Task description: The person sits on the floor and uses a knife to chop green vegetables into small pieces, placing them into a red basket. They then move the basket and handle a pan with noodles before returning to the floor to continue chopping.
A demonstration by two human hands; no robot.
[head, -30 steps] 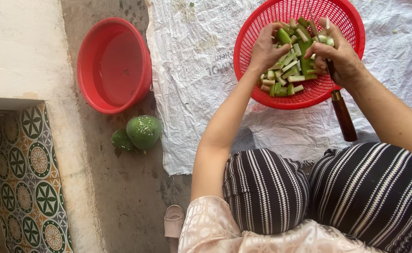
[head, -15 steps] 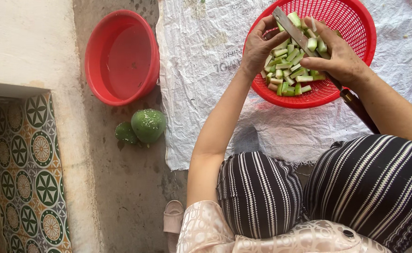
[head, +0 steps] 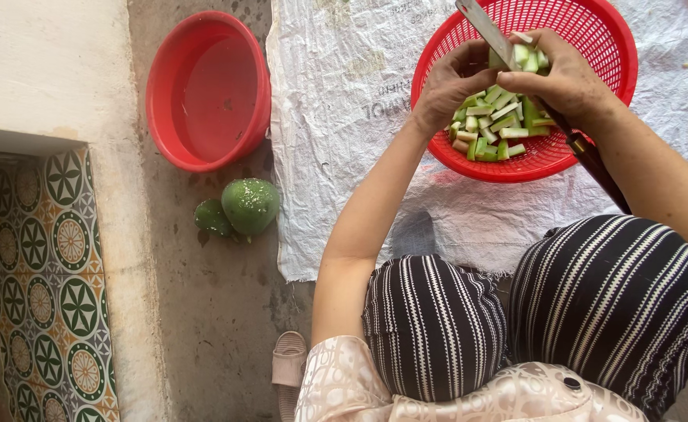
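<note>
Both hands meet right over the red mesh basket (head: pixel 586 47), and that seems to be the point of it: whatever comes off the blade drops straight among the pieces already lying there. The right hand (head: pixel 564 78) is closed around a knife (head: pixel 486 30), whose pale blade sticks up and away to the far left past the fingers, while the dark handle (head: pixel 594 164) runs back along the wrist toward the person's lap. The left hand (head: pixel 447 90) is curled shut on a piece of green vegetable (head: pixel 525 55), pinching it against the blade so that the thumb can steady the cut; how much of the piece is left I cannot tell, since the fingers cover most of it. Below the hands, the near side of the basket holds a heap of cut pieces (head: pixel 491 125), pale with green skin. The basket sits on a white woven sack (head: pixel 344 101) spread over the concrete, likely to keep the food off the ground. Off to the left, well apart from the sack, stands a red plastic basin (head: pixel 203 90), and nearer, on the bare floor, two whole green fruits (head: pixel 249 205) touch each other, within reach of the left arm. The person crouches with striped trousers (head: pixel 594 305) bunched at the knees.
</note>
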